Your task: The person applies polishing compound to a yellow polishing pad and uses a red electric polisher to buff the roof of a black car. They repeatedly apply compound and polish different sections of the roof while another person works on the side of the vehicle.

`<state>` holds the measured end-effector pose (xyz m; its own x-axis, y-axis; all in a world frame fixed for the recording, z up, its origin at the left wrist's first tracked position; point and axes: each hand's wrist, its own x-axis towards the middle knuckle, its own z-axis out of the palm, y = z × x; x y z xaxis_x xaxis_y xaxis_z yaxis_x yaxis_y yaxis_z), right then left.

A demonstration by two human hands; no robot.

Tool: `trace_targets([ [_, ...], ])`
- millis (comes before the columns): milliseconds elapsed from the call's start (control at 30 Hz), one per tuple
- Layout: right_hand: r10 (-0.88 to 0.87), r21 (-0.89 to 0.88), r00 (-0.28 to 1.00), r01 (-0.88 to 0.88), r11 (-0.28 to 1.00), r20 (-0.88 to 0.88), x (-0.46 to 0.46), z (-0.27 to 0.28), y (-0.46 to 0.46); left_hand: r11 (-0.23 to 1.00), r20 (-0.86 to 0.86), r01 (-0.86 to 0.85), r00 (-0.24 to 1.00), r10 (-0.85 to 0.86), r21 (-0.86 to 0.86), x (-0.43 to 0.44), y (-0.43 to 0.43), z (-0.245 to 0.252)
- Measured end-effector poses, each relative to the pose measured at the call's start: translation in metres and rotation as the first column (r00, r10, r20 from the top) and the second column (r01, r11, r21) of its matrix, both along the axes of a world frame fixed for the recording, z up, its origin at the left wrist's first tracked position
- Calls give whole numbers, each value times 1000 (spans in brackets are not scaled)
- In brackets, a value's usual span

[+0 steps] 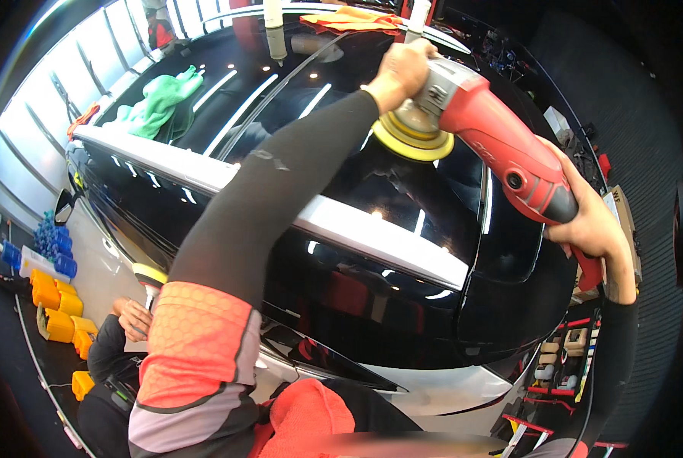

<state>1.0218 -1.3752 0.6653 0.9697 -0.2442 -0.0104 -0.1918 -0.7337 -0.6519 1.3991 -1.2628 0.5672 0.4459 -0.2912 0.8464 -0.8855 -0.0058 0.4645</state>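
My left hand grips the grey head of a red rotary polisher, and my right hand holds its rear handle. The yellow polishing pad is above or on the glossy black car roof; contact cannot be told. A green microfibre cloth lies crumpled on the roof's left part. An orange cloth and two upright bottles are at the roof's far edge. A red towel shows near my body.
At lower left a co-worker's hand holds another polisher with a yellow pad. Yellow jugs and blue-capped bottles stand beyond. A red-edged tool cart is at lower right. A power cord runs down beside my right arm. Light roof trim edges the roof.
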Motion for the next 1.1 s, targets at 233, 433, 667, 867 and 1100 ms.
trace_targets([
  [233,97,-76,991,-104,992,-95,72,14,44,998,-277,68,958,-69,-12,58,109,-4],
  [433,215,-207,975,-220,953,-49,119,9,72,835,-556,265,644,-525,-482,73,186,5],
  [667,241,-211,969,-249,945,-64,115,11,91,814,-530,256,650,-544,-522,49,226,-2],
  [867,314,-197,949,-312,929,-22,119,9,93,813,-550,249,631,-548,-526,48,236,-2],
  [1100,223,-251,975,-219,943,-14,141,11,82,800,-549,212,628,-551,-562,95,201,2],
])
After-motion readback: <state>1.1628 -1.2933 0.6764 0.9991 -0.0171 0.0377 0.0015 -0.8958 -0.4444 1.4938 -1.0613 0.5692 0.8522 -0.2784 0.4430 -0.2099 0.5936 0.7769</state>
